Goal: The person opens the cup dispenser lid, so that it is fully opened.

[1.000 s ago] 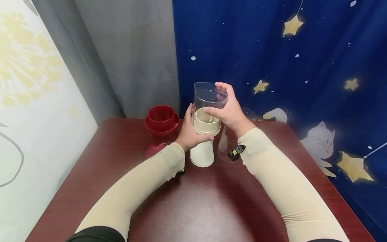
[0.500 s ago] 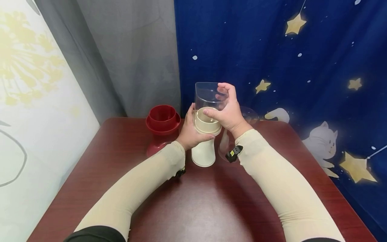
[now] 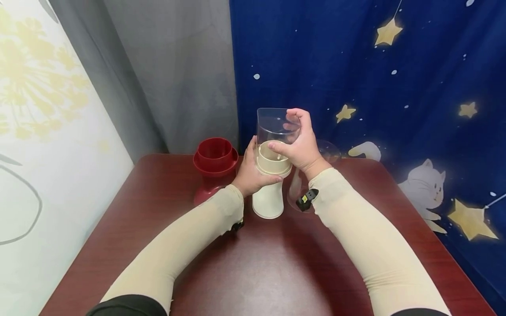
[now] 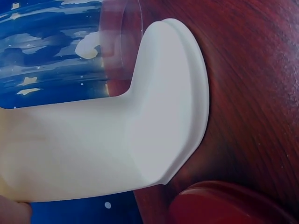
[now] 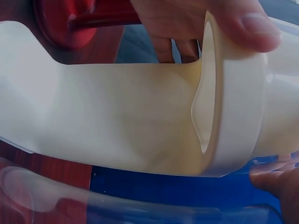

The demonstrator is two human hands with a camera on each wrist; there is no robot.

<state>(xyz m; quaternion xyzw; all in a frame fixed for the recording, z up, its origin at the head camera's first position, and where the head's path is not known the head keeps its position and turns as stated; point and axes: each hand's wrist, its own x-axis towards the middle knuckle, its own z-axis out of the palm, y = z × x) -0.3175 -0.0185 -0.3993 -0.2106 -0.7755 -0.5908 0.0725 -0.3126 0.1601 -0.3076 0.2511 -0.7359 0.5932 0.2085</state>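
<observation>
Right at the middle of the table's far side, both hands are busy on one assembly: the left hand (image 3: pixel 254 175) grips the cream stand (image 3: pixel 268 202) just under its collar, thumb lying across the front, fingers round the far side. Up top, the right hand (image 3: pixel 302 147) has the clear cup (image 3: pixel 272 120) by its side, thumb in front, fingers curled at the back near the rim, and the cup sits upright around the stand's cream ring. Down below, the stand's flared foot is at the dark red tabletop (image 3: pixel 253 272). Just to its left stands the red stand (image 3: pixel 215 164), partly behind the left hand; on the other side, a clear flared piece (image 3: pixel 293 188) shows beside the right wrist. Pale sleeves (image 3: pixel 367 228) cover both forearms, and a blue starry curtain (image 3: pixel 300 57) hangs behind.
</observation>
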